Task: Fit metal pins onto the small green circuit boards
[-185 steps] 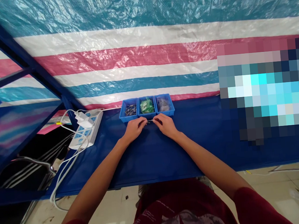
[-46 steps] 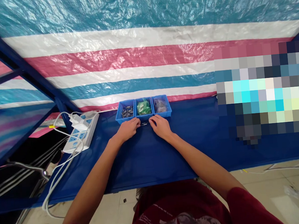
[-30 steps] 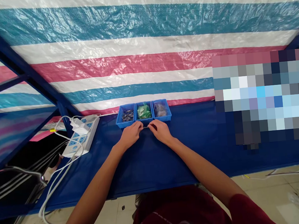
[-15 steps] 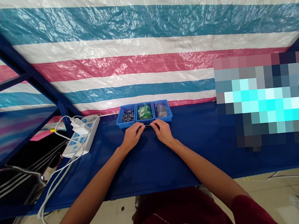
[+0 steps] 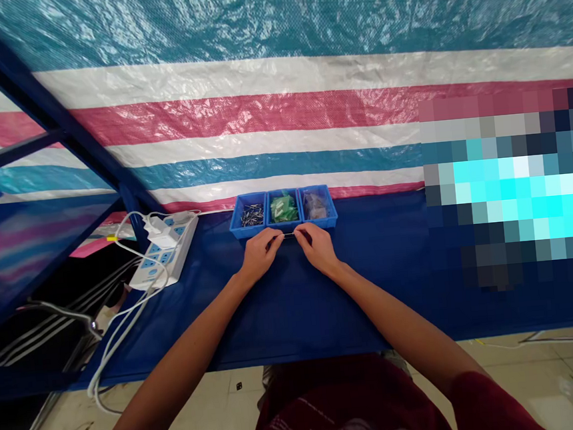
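Observation:
Just in front of three joined blue bins, a thin light-coloured rod-like piece spans the gap between my fingertips. My left hand pinches its left end, and my right hand pinches its right end. The piece is too small to name more exactly. In the left bin lie many small metal pins. Green plastic packaging with pale pieces fills the middle bin. The right bin holds clear plastic bags, their contents unclear.
A white power strip with a plugged-in adapter and looping white cables lies on the blue table at left. Blue metal frame bars rise there. Striped sheeting hangs behind. A pixelated area covers the right side.
The whole view has shifted slightly, so the bins and table appear a little further right and higher. Both hands keep their pinch on the thin piece, and the gap between them is slightly narrower.

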